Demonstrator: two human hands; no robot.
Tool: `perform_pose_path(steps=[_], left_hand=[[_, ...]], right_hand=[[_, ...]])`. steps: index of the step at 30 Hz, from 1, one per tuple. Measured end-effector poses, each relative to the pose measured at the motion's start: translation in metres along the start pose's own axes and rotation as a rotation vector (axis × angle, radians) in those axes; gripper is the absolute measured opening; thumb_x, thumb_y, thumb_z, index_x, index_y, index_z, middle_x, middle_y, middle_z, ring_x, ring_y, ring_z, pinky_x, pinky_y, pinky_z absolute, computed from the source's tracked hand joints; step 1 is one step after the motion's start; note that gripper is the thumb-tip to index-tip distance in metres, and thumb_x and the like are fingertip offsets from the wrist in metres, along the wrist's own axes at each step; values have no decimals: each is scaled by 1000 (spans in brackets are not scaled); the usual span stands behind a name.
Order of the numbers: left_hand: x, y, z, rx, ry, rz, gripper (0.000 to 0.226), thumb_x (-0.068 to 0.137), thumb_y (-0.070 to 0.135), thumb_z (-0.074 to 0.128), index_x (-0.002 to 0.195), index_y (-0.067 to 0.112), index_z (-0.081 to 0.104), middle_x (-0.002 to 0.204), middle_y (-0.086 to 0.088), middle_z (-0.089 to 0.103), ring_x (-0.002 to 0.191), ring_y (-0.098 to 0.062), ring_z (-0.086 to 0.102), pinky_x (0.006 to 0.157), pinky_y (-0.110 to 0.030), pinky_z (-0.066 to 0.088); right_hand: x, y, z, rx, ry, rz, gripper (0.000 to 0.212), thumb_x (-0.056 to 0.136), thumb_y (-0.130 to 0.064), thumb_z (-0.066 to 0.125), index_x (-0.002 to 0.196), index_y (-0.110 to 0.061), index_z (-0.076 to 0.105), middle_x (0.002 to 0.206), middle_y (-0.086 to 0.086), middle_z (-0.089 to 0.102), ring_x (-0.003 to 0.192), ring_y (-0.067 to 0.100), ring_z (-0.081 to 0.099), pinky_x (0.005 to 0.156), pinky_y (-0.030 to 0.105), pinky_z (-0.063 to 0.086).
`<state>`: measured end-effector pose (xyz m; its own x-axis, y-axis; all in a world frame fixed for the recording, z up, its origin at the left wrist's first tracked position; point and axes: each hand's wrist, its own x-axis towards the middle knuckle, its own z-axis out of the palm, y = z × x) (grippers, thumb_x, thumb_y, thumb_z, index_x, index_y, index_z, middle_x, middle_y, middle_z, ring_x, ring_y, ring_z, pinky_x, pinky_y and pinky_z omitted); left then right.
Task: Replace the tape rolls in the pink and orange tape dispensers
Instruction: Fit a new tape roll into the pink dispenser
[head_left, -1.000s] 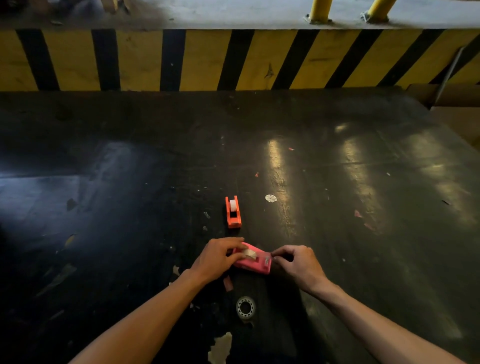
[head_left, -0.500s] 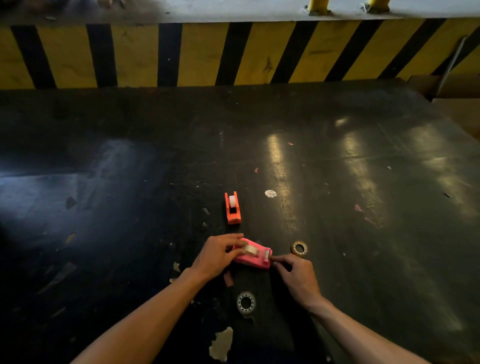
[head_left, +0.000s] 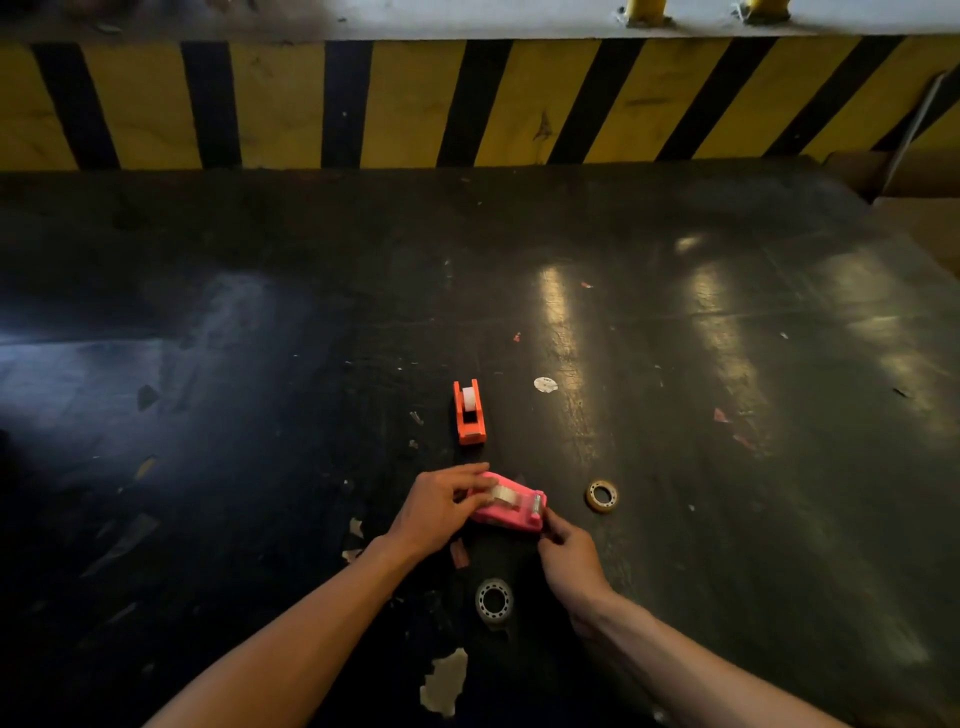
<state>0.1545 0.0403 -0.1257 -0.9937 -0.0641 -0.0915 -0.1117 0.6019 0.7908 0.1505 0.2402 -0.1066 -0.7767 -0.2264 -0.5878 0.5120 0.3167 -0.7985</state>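
Both hands on the pink tape dispenser (head_left: 511, 512): left hand (head_left: 439, 512) gripping its back end at the clear roll (head_left: 503, 494), right hand (head_left: 569, 558) pinching its cutter end. Beyond the hands, orange tape dispenser (head_left: 469, 413), untouched. Right of them, brown tape ring (head_left: 602, 495). Just below, white ring (head_left: 494, 600).

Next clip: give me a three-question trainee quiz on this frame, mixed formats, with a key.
1. True or false: the orange dispenser is being held.
2. Which hand's fingers rest on the roll in the pink dispenser? A) left hand B) right hand
3. Fill in: the yellowish tape roll lies to the ___ of the pink dispenser.

Key: 1 false; 2 A; 3 right.
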Motion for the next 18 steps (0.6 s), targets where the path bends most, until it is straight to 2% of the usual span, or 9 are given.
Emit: perform_pose_path(steps=[2,3,5,6,9,11,13,15,18], left_hand=[[-2,0,-2,11,-25,17,37,91,23,70,128,27,66,142,4,59,129,-4,53,111,-33,45],[-3,-1,-4,11,-40,28,42,93,26,67,134,28,60,145,4,57,130,-3,51,112,-33,44],[-6,-4,-5,12,-25,30,51,97,28,59,146,28,46,150,4,51,137,-4,46,115,-35,40],[-7,-5,-5,21,11,7,54,98,28,55,150,29,39,154,4,46,141,-6,41,118,-37,36],[-4,-12,-5,119,140,-111,59,101,26,48,155,29,23,164,2,26,150,-13,21,123,-43,23],[0,-17,-5,197,156,-201,63,103,31,45,158,24,14,167,-2,12,153,-17,8,125,-43,12],[3,-22,-3,265,128,-285,67,104,37,41,158,20,6,168,-6,4,154,-21,0,125,-42,5],[5,-27,0,347,113,-324,68,104,40,38,158,16,3,168,-9,0,154,-22,-4,126,-42,2],[4,-31,8,496,109,-321,68,104,44,34,158,15,3,168,-10,-4,154,-22,-6,126,-42,1]], right_hand=[[4,-6,-10,-108,-10,-3,45,94,-2,43,114,-37,63,104,13,75,86,25,70,67,31,57],[8,-9,-16,-222,49,-35,42,93,-2,43,118,-28,65,112,16,72,97,26,68,79,32,56],[20,-17,-27,-380,220,-111,42,95,-5,44,135,-10,54,137,20,54,126,29,52,109,38,41],[23,-22,-30,-400,267,-157,44,96,-7,45,140,-9,48,142,18,47,132,29,45,114,38,34],[27,-37,-31,-569,226,-428,47,96,-19,52,142,-13,45,136,14,49,129,27,46,109,34,33],[30,-40,-25,-804,82,-562,63,92,-39,59,147,-15,38,136,11,50,127,26,46,108,38,38],[37,-38,-17,-1045,-25,-586,81,86,-54,60,151,-20,26,142,7,45,129,26,43,105,45,42],[42,-35,-9,-1224,-59,-611,87,83,-51,62,152,-22,20,143,5,42,128,28,42,102,45,41],[49,-33,-5,-1282,-66,-653,76,82,-45,63,147,-19,32,132,8,47,118,30,48,95,42,44]])
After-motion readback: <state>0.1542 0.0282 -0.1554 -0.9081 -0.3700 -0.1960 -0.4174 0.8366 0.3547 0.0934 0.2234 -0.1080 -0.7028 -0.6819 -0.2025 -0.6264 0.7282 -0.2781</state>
